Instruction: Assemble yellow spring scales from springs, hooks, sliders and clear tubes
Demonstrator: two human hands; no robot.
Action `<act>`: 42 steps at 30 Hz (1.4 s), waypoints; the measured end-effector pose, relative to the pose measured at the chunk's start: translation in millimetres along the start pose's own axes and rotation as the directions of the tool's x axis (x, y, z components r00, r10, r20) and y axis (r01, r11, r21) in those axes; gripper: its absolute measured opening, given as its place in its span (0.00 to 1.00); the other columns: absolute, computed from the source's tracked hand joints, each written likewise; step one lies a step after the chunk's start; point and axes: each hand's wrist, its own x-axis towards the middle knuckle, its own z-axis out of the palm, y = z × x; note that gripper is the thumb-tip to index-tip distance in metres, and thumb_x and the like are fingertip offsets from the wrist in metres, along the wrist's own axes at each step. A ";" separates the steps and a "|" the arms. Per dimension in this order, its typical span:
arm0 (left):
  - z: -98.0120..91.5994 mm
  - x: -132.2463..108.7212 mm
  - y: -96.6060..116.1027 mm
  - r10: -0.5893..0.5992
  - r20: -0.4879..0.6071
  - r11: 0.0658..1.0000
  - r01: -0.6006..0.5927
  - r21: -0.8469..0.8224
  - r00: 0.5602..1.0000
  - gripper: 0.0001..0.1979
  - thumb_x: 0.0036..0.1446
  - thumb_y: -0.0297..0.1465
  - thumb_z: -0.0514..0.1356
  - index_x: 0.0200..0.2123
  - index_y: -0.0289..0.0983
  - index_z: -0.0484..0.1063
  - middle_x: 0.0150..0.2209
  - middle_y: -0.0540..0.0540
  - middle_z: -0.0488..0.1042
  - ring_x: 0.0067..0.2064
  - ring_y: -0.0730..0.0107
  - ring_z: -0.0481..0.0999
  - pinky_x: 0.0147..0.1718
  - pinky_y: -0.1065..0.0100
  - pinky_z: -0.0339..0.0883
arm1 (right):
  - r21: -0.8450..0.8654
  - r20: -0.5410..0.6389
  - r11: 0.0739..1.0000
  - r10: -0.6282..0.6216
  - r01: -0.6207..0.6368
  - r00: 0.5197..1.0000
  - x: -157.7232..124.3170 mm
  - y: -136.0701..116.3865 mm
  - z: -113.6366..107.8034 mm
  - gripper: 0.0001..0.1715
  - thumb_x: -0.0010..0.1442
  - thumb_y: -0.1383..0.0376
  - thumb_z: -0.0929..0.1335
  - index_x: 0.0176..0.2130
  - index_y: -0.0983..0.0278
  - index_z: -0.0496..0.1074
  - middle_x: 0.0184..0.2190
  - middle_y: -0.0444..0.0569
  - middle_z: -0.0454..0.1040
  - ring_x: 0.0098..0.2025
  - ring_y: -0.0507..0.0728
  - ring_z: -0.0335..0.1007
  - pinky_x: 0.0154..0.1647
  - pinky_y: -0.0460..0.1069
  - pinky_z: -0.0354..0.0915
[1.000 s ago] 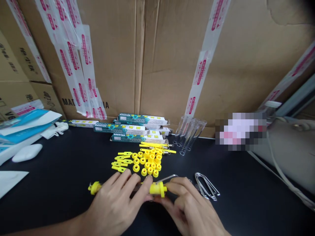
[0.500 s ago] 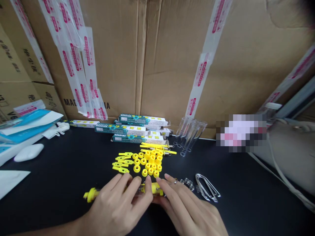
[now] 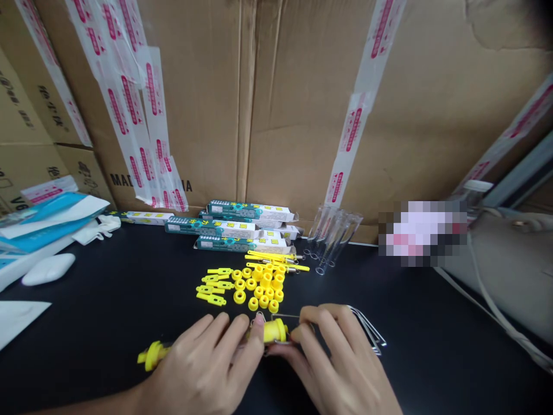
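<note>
My left hand (image 3: 211, 360) is closed around a tube with yellow end fittings, which lies crosswise before me; the fingers cover most of it. One yellow fitting (image 3: 152, 355) sticks out at the left, and a yellow collar (image 3: 273, 331) shows at the right end beside my thumb. My right hand (image 3: 334, 357) pinches a bent metal wire (image 3: 285, 315), whose two arms run along either side of that collar. Its fingertips are close to the collar's outer end. Whether the wire is hooked into the collar, I cannot tell.
Beyond my hands lie yellow rings and bushings (image 3: 263, 301), flat yellow pieces (image 3: 211, 299) and yellow rods with springs (image 3: 276, 267). Clear tubes (image 3: 322, 270) and small printed boxes (image 3: 244, 245) stand further back. More bent wires (image 3: 367, 328) lie right; a white mouse (image 3: 48, 270) lies left.
My right hand has drawn back a little to the right, its fingers more curled, exposing the wire around the collar. The tube's left end has shifted slightly left and toward me.
</note>
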 end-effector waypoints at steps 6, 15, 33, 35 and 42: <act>6.5 -4.1 4.5 -0.026 -0.021 1.000 0.026 0.009 0.999 0.11 0.70 0.27 0.54 0.50 0.30 0.74 0.37 0.48 0.83 0.32 0.65 0.78 0.34 0.60 0.62 | 0.303 0.071 0.950 0.050 -0.069 0.996 -9.3 -0.2 7.1 0.11 0.71 0.71 0.61 0.37 0.65 0.68 0.32 0.48 0.75 0.36 0.55 0.70 0.41 0.50 0.63; 1.6 -0.9 2.6 -0.027 0.019 1.000 0.028 -0.012 0.999 0.18 0.73 0.23 0.43 0.48 0.29 0.73 0.39 0.47 0.84 0.35 0.64 0.81 0.37 0.60 0.65 | 0.369 0.163 0.913 0.121 -0.174 0.979 -8.4 -2.8 7.9 0.15 0.71 0.64 0.62 0.31 0.62 0.62 0.24 0.41 0.66 0.23 0.50 0.64 0.29 0.47 0.62; -0.7 1.6 4.9 0.018 0.010 1.000 -0.018 -0.022 1.000 0.13 0.71 0.26 0.51 0.52 0.28 0.73 0.33 0.47 0.81 0.31 0.65 0.79 0.30 0.61 0.64 | 0.445 0.084 0.896 -0.031 -0.009 0.996 -10.6 7.0 9.6 0.20 0.67 0.74 0.63 0.24 0.61 0.58 0.19 0.38 0.59 0.21 0.49 0.50 0.27 0.47 0.51; -1.0 1.3 5.4 0.024 0.018 1.000 -0.024 -0.009 1.000 0.14 0.71 0.26 0.51 0.52 0.28 0.73 0.32 0.47 0.81 0.31 0.65 0.79 0.31 0.61 0.64 | 0.437 0.081 0.899 -0.037 -0.002 0.996 -11.5 7.4 9.8 0.21 0.69 0.73 0.62 0.25 0.62 0.59 0.19 0.38 0.60 0.21 0.49 0.51 0.27 0.48 0.51; -3.6 -3.3 5.2 -0.021 0.057 1.000 0.020 0.023 0.998 0.16 0.73 0.25 0.47 0.52 0.32 0.73 0.36 0.48 0.81 0.35 0.66 0.79 0.38 0.61 0.65 | 0.494 0.202 0.865 -0.017 -0.087 0.979 -9.7 9.7 8.2 0.18 0.70 0.69 0.62 0.27 0.61 0.58 0.21 0.39 0.63 0.22 0.49 0.56 0.30 0.46 0.57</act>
